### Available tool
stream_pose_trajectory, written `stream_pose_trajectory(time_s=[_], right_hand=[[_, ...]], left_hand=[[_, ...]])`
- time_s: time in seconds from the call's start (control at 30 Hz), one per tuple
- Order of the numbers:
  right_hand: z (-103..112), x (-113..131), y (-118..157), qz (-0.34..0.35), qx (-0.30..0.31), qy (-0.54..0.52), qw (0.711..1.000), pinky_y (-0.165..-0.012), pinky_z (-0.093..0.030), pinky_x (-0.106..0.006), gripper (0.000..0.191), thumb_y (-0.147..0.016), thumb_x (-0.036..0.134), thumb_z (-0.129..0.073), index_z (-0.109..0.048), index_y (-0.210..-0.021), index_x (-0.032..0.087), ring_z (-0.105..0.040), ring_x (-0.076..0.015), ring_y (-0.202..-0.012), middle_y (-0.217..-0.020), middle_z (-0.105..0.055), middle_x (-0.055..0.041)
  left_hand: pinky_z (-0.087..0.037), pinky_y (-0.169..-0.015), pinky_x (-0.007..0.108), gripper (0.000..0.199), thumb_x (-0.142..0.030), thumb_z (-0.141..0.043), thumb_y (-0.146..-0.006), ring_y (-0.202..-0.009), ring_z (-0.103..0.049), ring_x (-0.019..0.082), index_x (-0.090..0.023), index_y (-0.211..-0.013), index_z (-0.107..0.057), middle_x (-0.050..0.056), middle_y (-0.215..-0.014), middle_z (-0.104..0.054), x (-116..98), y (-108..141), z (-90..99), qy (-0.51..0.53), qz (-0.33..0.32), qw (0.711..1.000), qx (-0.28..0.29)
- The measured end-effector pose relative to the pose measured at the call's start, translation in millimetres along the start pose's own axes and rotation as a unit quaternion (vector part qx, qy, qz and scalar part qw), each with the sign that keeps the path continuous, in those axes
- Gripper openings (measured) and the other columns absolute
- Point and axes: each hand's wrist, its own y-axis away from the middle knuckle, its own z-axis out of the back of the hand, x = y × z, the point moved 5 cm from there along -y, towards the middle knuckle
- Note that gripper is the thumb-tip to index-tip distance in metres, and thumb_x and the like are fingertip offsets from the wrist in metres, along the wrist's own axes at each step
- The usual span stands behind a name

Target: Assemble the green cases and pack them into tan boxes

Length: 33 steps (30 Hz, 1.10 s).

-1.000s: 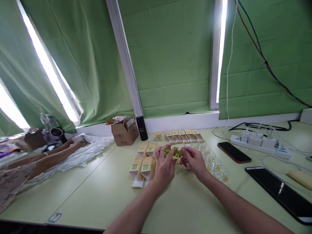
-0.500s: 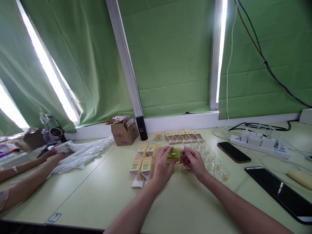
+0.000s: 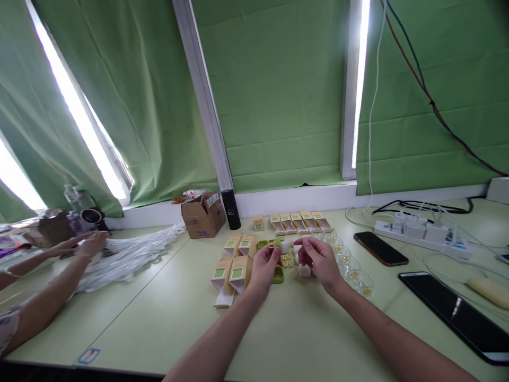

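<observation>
My left hand [image 3: 264, 268] is closed, pinching a small green plastic piece [image 3: 277, 242] at its fingertips. Just below those fingers lies a green square tray [image 3: 278, 275], and more green pieces [image 3: 262, 244] show behind the hand. Small yellow labelled packets [image 3: 287, 260] sit between my two hands. My right hand [image 3: 318, 260] is closed, thumb and fingers together beside several white rounded pieces [image 3: 304, 271]; whatever it may hold is hidden. To its right stand clear plastic cups [image 3: 353, 274] with yellow spots inside.
Kraft boxes with open flaps [image 3: 237, 273] stand left of my hands, with another row [image 3: 300, 223] behind. A carton [image 3: 202, 215] and black cylinder [image 3: 231, 209] are near the sill. Phones [image 3: 380, 248], a tablet [image 3: 457, 313] and a power strip [image 3: 425, 236] lie right. A co-worker's hands [image 3: 93, 244] touch white plastic [image 3: 135, 254].
My hands have drawn apart, and the larger green item between them is no longer held up there. Packets and the green tray now show on the table. The co-worker's hands shifted on the plastic.
</observation>
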Motion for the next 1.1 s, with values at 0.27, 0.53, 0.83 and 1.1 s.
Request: stream_pose_trajectory(time_s=[0.27, 0.53, 0.83, 1.1], right_hand=[[37, 52, -18, 0.085, -0.053, 0.143, 0.985, -0.056, -0.050, -0.030, 0.048, -0.082, 0.064, -0.076, -0.076, -0.090, 0.016, -0.058, -0.0162, -0.056, -0.064, -0.066, -0.0027], [92, 75, 19, 0.084, 0.068, 0.603, 0.790, -0.059, -0.045, -0.031, 0.013, -0.089, 0.030, -0.066, -0.079, -0.088, 0.029, -0.071, -0.0244, -0.085, -0.093, -0.077, -0.0035], [125, 38, 56, 0.092, 0.153, 0.731, 0.659, -0.064, -0.045, -0.030, 0.028, -0.082, 0.002, -0.060, -0.075, -0.073, 0.024, -0.070, -0.0237, -0.090, -0.090, -0.071, -0.0052], [28, 45, 63, 0.122, 0.204, 0.674, 0.699, -0.073, -0.048, -0.034, 0.018, -0.089, 0.009, -0.060, -0.073, -0.082, 0.021, -0.067, -0.0247, -0.095, -0.098, -0.071, -0.0074]], left_hand=[[-0.047, -0.062, 0.023, 0.052, -0.058, -0.090, -0.071, -0.065, -0.054, 0.010, -0.012, -0.084, -0.070, 0.000, -0.073, -0.060, 3, 1, 1.5, 0.186, 0.062, 0.980, -0.018], [-0.046, -0.063, 0.023, 0.050, -0.055, -0.093, -0.069, -0.067, -0.054, 0.010, -0.013, -0.087, -0.073, 0.001, -0.077, -0.062, 0, 1, 4.5, 0.204, 0.061, 0.976, -0.044], [-0.046, -0.065, 0.024, 0.053, -0.057, -0.093, -0.068, -0.066, -0.053, 0.010, -0.012, -0.087, -0.073, 0.000, -0.075, -0.061, 1, 1, 4.4, 0.186, 0.054, 0.980, -0.047], [-0.045, -0.063, 0.023, 0.051, -0.058, -0.091, -0.070, -0.065, -0.052, 0.010, -0.014, -0.086, -0.072, -0.001, -0.075, -0.060, 0, 0, 4.7, 0.173, 0.033, 0.983, -0.044]])
